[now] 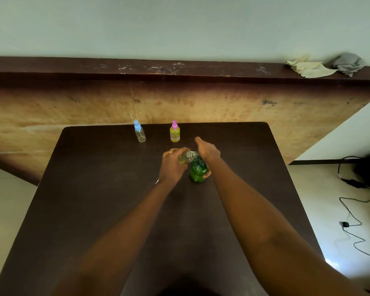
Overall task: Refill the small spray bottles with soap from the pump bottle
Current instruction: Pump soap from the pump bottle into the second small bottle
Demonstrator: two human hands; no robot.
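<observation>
My left fingers (pixel 173 155) clamp a light, slick clear bottle (pixel 187 157), tilted at the pump (pixel 198 168) mid-table (pixel 94 189), my right hand (pixel 207 153) pressing its stiff top

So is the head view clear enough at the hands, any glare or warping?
Head view: dim and soft around the hands, the held small bottle smeared; wide-angle bends the wooden ledge; glare only on the floor.
</observation>
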